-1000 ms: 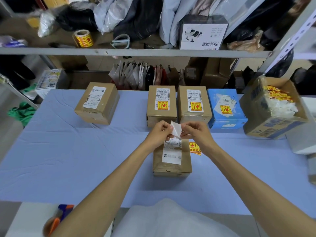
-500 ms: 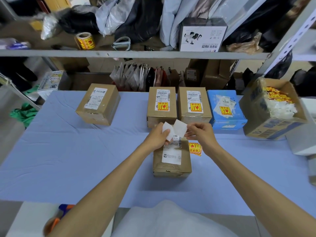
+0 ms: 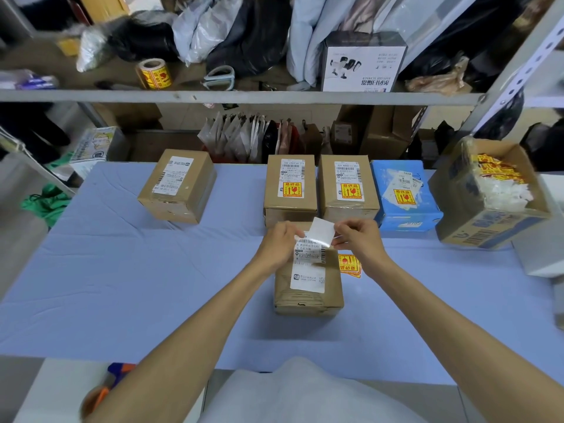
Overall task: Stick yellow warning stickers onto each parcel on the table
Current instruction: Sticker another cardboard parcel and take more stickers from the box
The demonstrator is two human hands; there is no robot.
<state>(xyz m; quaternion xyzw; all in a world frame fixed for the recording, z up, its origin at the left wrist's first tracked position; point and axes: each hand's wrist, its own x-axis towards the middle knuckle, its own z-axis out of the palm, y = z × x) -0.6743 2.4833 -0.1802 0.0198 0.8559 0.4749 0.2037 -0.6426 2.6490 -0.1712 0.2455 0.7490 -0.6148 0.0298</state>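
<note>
My left hand (image 3: pixel 279 244) and my right hand (image 3: pixel 358 238) both pinch a small white-backed sticker sheet (image 3: pixel 321 232), held just above the far end of a brown parcel (image 3: pixel 308 293). That parcel carries only a white shipping label. A few loose yellow warning stickers (image 3: pixel 350 265) lie on the table right of it. Behind stand two brown parcels (image 3: pixel 290 206) (image 3: pixel 351 209) and a blue parcel (image 3: pixel 406 213), each with a yellow sticker. At the far left a brown parcel (image 3: pixel 180 193) shows only its shipping label.
An open cardboard box (image 3: pixel 476 227) with yellow stickers and white backing scraps stands at the right of the blue-covered table (image 3: pixel 137 285). A sticker roll (image 3: pixel 153 73) and scissors (image 3: pixel 219 77) sit on the shelf above. Bags and boxes crowd behind the table.
Both hands stay above the near parcel. The white sheet between the fingers has been worked apart, showing two flaps half a second ago and one raised flap now.
</note>
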